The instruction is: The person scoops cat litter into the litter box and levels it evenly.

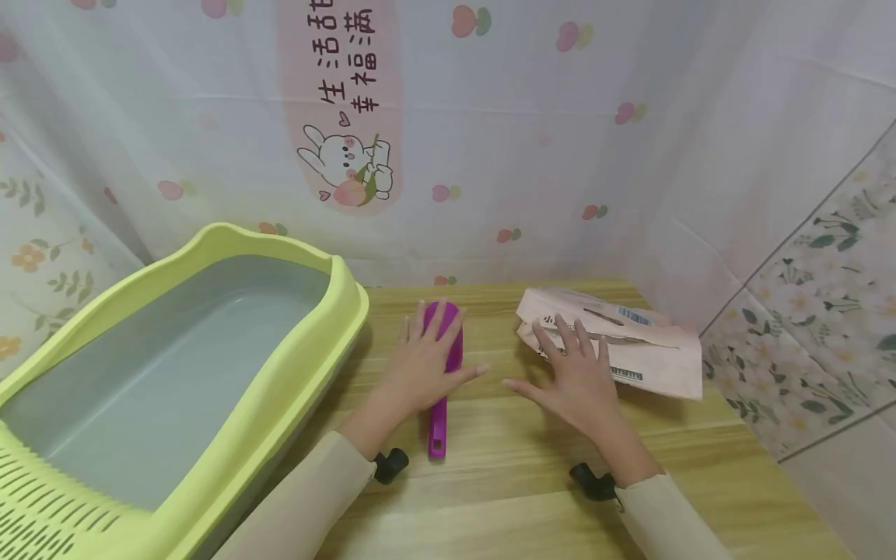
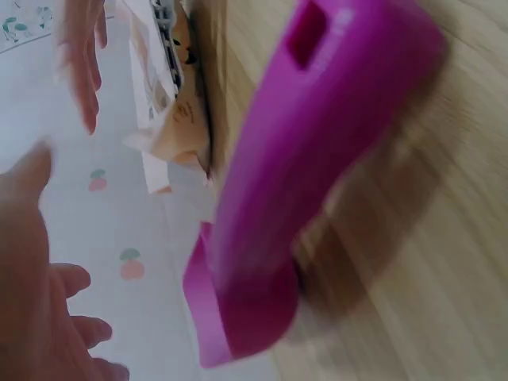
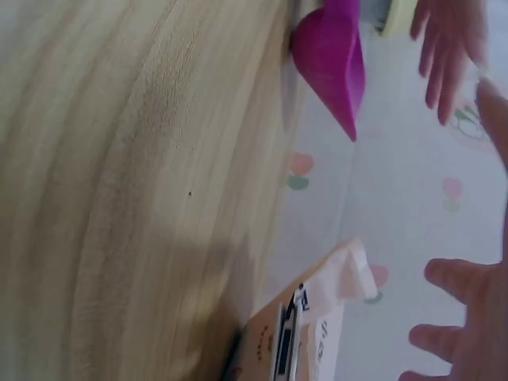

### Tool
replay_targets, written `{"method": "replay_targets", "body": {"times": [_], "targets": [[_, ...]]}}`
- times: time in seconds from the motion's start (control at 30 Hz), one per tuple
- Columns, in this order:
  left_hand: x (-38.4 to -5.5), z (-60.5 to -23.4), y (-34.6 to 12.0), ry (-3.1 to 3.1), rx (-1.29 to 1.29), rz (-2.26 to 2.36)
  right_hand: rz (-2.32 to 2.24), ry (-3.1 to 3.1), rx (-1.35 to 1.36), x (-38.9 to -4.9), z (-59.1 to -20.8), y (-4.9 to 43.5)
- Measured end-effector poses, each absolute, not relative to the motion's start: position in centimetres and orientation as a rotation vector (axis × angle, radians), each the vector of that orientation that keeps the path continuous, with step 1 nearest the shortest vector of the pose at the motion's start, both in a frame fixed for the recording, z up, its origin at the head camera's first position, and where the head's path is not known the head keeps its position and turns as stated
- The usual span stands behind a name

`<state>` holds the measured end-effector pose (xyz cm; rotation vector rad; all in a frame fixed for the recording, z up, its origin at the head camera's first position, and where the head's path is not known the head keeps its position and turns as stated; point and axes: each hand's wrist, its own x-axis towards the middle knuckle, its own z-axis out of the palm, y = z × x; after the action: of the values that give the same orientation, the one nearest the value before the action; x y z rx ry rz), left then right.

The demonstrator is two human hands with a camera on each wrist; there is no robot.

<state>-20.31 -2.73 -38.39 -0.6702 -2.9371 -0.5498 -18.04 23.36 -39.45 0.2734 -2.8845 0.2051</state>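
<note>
A purple scoop (image 1: 437, 428) lies on the wooden table with its handle towards the near edge. Over its bowl hovers my left hand (image 1: 418, 369), fingers spread; the left wrist view shows a gap between this hand and the scoop (image 2: 294, 151). My right hand (image 1: 579, 387) is spread the same way, above the near left part of a pale pink bag (image 1: 665, 377). That bag has a long slit along its top. Neither hand holds anything. In the right wrist view the fingers stay apart from the bag (image 3: 266, 349).
A large yellow-green litter box (image 1: 343, 311) with a grey inside stands at the left, its slotted grate (image 1: 42, 498) at the near end. Behind the table (image 1: 504, 490) hangs a white printed curtain (image 1: 504, 140). A flowered panel (image 1: 826, 350) borders the right side.
</note>
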Motion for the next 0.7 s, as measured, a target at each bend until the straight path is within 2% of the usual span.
{"method": "replay_targets", "body": {"times": [0.17,0.3,0.7], "targets": [[-21.2,-37.7,-1.3,-2.927,-0.745,-0.674,0.348,-2.75,0.278,-17.2,-39.4,24.4],[-22.1,-37.2,0.0,-2.896,-0.696,-0.777,0.502,-2.614,0.238,-16.7,-39.7,25.1],[-24.6,-38.1,4.0,-2.916,-0.508,-1.32,0.874,-2.311,-0.143,-15.7,-41.5,26.8]]}}
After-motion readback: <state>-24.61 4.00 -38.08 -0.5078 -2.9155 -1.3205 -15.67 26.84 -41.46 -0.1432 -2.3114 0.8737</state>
